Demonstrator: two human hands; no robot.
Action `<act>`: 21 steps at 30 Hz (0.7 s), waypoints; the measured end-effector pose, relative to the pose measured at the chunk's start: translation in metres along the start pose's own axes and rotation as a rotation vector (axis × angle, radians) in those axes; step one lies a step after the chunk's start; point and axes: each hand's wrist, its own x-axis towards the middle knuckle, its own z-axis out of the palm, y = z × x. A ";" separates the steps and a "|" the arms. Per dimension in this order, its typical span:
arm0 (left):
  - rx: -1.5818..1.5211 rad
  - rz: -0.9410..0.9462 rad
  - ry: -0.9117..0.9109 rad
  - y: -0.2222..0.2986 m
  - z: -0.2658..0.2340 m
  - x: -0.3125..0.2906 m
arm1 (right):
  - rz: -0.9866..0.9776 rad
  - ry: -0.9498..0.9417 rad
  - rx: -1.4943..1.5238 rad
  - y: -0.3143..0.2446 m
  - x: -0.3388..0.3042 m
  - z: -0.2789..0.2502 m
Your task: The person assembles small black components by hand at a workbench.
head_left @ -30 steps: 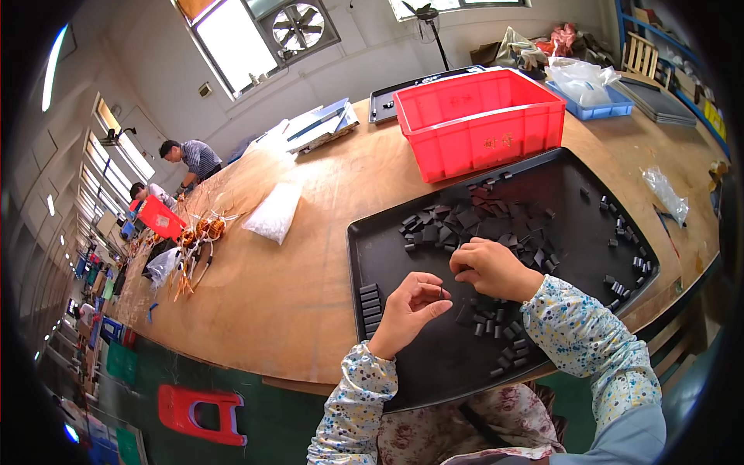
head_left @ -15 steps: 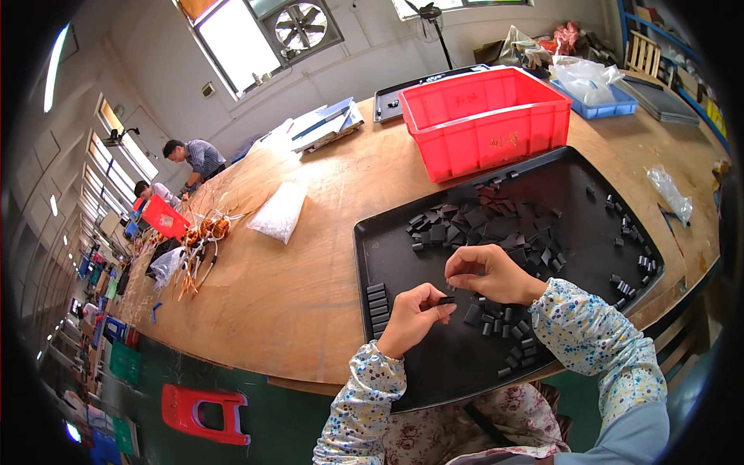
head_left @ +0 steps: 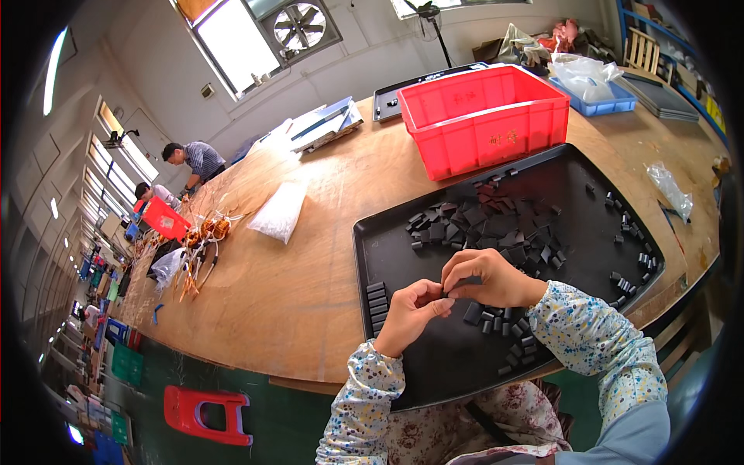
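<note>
Over the black tray (head_left: 422,380) my two hands meet at the fingertips. My left hand (head_left: 411,316) pinches a small black block (head_left: 445,294), mostly covered by the fingers. Thumb and fingers of my right hand (head_left: 496,280) are closed right against it; whatever they hold is too small and hidden to tell. Beyond the hands lies a heap of flat black pieces (head_left: 484,221). Short black blocks (head_left: 508,329) are scattered beside and below my right hand. Along the tray's left edge, several black blocks (head_left: 377,306) stand in a column.
A red bin (head_left: 492,136) stands behind the tray, with a blue tray (head_left: 604,105) holding a clear bag to its right. A white bag (head_left: 280,213) and copper coils (head_left: 213,229) lie leftward. Two people work at the far left. A red stool (head_left: 208,415) is on the floor.
My right hand has moved left and slightly down, bringing its fingertips to the black block in my left hand. The left hand has barely shifted.
</note>
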 end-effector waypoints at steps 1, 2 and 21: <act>-0.013 0.030 0.026 0.001 -0.002 0.001 | -0.002 0.000 0.002 -0.004 0.002 0.001; -0.026 0.061 0.051 0.002 -0.004 0.002 | 0.113 0.038 0.054 -0.013 0.004 0.001; 1.222 0.343 0.602 -0.023 -0.069 0.008 | 0.127 -0.512 -0.351 -0.016 -0.003 -0.005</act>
